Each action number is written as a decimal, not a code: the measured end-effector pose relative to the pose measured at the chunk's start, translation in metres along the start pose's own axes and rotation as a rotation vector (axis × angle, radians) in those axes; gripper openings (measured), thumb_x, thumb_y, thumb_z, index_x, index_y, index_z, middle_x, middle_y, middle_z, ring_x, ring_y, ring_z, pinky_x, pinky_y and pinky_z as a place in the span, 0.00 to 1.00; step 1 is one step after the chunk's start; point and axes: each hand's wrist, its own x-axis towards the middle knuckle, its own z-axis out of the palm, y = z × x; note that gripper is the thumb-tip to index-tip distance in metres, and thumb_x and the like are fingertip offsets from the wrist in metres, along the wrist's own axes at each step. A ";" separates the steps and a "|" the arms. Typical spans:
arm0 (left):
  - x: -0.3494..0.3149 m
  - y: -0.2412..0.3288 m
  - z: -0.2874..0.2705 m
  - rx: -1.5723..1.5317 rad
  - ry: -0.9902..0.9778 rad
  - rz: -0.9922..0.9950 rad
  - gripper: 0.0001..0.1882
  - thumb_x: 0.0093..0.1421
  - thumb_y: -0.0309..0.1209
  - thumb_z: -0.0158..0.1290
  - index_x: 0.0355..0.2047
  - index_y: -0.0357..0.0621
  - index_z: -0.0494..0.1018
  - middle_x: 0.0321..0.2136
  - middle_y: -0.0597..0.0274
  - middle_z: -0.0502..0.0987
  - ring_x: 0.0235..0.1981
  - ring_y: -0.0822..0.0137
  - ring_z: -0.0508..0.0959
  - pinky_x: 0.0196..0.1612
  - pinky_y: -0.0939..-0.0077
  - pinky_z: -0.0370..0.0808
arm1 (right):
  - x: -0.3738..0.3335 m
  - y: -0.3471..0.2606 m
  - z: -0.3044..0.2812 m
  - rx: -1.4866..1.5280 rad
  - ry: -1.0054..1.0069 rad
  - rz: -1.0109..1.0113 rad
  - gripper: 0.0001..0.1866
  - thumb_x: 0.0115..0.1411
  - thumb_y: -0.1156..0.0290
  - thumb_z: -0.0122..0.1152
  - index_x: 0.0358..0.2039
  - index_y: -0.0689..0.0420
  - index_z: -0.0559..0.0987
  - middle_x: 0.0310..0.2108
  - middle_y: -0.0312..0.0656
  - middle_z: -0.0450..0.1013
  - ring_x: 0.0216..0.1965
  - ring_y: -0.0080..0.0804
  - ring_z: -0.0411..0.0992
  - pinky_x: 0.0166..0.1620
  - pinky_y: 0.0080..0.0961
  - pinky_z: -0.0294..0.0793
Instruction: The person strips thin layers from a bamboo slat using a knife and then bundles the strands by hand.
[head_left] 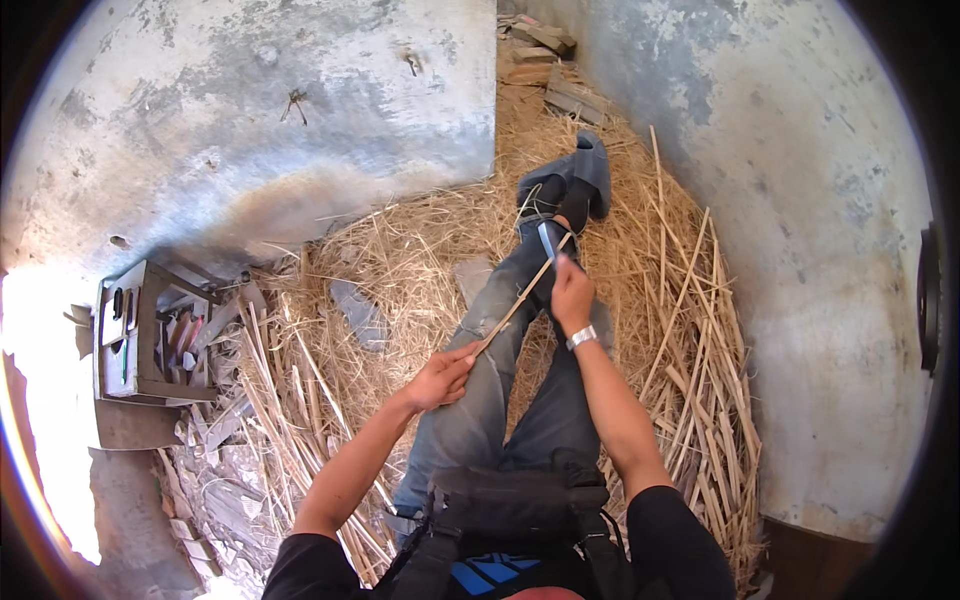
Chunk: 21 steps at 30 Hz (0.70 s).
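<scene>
My left hand (442, 378) rests by my left thigh, fingers pinched on the near end of a thin, pale strip that looks like split bamboo (518, 303). The strip slants up and to the right across my outstretched jeans-clad legs (463, 420). Near its far end, my right hand (572, 298) is closed around a knife, its handle mostly hidden in the fist. The broad grey blade (546, 240) points away from me and lies against the strip. A metal-banded watch sits on my right wrist.
Straw-like shavings (420, 235) cover the floor around my legs. Long split strips (700, 390) lie to the right, with more (290, 400) at left. A small wooden box with tools (140, 345) stands at left. Worn walls (800, 250) rise close by; blocks (540, 40) lie far ahead.
</scene>
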 end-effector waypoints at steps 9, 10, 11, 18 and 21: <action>0.009 0.007 -0.003 -0.105 -0.008 -0.028 0.26 0.79 0.35 0.41 0.74 0.46 0.57 0.15 0.78 0.52 0.12 0.81 0.51 0.17 0.82 0.53 | -0.056 -0.030 0.000 0.128 -0.076 -0.107 0.18 0.72 0.61 0.54 0.30 0.60 0.82 0.24 0.59 0.74 0.28 0.61 0.76 0.28 0.48 0.71; 0.011 0.007 -0.003 -0.110 -0.024 -0.005 0.26 0.79 0.35 0.41 0.74 0.46 0.58 0.14 0.77 0.52 0.12 0.81 0.50 0.17 0.82 0.53 | -0.037 -0.031 -0.003 0.059 -0.042 -0.024 0.18 0.72 0.62 0.54 0.29 0.61 0.81 0.24 0.59 0.74 0.28 0.61 0.75 0.29 0.48 0.71; 0.015 0.009 -0.001 -0.116 -0.044 0.021 0.26 0.79 0.35 0.41 0.74 0.46 0.58 0.14 0.77 0.52 0.12 0.80 0.50 0.16 0.82 0.52 | -0.024 -0.028 -0.007 -0.015 -0.006 0.056 0.19 0.72 0.62 0.54 0.29 0.61 0.81 0.24 0.60 0.74 0.28 0.62 0.75 0.29 0.48 0.71; 0.030 0.022 -0.005 -0.098 0.032 -0.012 0.26 0.79 0.36 0.40 0.75 0.47 0.56 0.14 0.76 0.51 0.11 0.80 0.52 0.14 0.82 0.52 | -0.079 -0.053 0.015 0.037 -0.254 -0.037 0.21 0.73 0.60 0.54 0.24 0.58 0.76 0.21 0.58 0.72 0.26 0.61 0.75 0.27 0.49 0.69; 0.028 0.021 -0.004 -0.087 0.006 0.005 0.25 0.79 0.36 0.41 0.74 0.47 0.58 0.14 0.77 0.52 0.12 0.80 0.52 0.15 0.82 0.53 | -0.069 -0.047 0.004 0.043 -0.323 -0.066 0.20 0.73 0.61 0.54 0.25 0.59 0.76 0.22 0.58 0.72 0.27 0.61 0.75 0.26 0.49 0.69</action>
